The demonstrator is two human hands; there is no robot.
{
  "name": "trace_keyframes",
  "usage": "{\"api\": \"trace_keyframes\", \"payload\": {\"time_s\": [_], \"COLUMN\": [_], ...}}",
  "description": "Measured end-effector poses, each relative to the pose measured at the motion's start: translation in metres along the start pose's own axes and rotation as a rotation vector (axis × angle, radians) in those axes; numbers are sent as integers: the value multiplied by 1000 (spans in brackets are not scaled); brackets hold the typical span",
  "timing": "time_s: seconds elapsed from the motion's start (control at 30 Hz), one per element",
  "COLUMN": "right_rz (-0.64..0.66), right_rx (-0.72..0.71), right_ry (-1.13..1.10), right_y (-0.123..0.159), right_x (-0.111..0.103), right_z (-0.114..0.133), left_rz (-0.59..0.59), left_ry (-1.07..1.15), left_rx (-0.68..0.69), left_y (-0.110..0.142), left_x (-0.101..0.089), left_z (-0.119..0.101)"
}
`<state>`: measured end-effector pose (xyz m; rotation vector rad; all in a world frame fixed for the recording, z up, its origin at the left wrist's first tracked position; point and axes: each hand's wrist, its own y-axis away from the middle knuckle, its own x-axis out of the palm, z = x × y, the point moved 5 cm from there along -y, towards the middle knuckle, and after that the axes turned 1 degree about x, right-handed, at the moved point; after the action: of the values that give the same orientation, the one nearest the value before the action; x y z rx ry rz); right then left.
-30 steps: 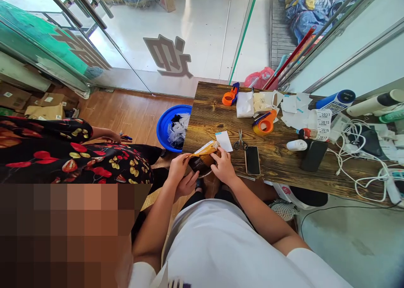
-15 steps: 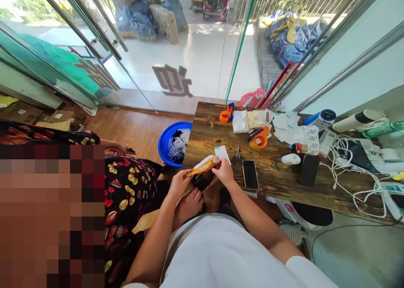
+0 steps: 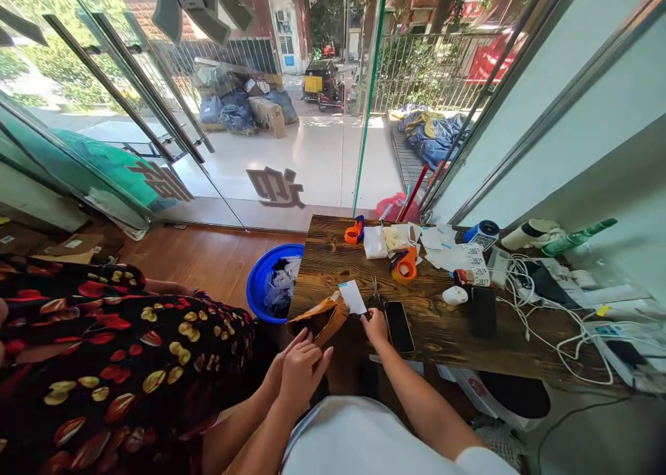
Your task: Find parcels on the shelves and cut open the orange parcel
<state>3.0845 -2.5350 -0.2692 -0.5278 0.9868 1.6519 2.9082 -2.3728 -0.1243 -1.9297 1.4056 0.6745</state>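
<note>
My right hand (image 3: pixel 375 328) pinches the near corner of a white card (image 3: pixel 353 297) that lies on the wooden table. My left hand (image 3: pixel 303 369) is open, thumb apart, resting over another person's hand (image 3: pixel 284 357) beside a torn orange-brown paper package (image 3: pixel 333 322). The package gapes open at the table's left edge, dark inside. Scissors (image 3: pixel 374 296) lie just beyond my right fingers, and a phone (image 3: pixel 399 326) is to their right.
A blue basin (image 3: pixel 254 291) of scraps stands left of the table (image 3: pixel 322 253). Orange tape dispensers (image 3: pixel 404 265), papers, a white mouse (image 3: pixel 455 295) and tangled white cables (image 3: pixel 520 291) lie on it. A person in a floral garment (image 3: pixel 171 343) sits close on my left.
My left hand has let go of the package and come down over the other person's hand. My right hand has left it for the card's corner. The view has tilted up.
</note>
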Motion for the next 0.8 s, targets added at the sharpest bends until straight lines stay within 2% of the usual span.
{"api": "trace_keyframes", "payload": {"time_s": [0.1,0.23,0.37,0.47,0.57,0.63,0.7,0.8], "right_rz": [15,37,51,29,-38,-95,-153,-225], "right_rx": [134,254,229,190,195,214,234,259], "right_ry": [54,41,-133,-333,-539,-658,-745,-807], "right_y": [-13,-34,-49,-60,-78,-96,-119,-161], "right_x": [13,35,43,38,20,0,-27,-80], "right_z": [-20,-26,-30,-41,-60,-77,-94,-120], "left_rz": [78,236,255,221,193,169,131,83], "left_ry": [11,51,76,78,64,40,11,-46], "left_rx": [30,43,17,27,59,59,51,50], "left_y": [4,6,3,4,7,8,7,0], "left_x": [4,12,18,23,29,32,36,44], "left_z": [-6,-21,-30,-31,-33,-35,-38,-47]}}
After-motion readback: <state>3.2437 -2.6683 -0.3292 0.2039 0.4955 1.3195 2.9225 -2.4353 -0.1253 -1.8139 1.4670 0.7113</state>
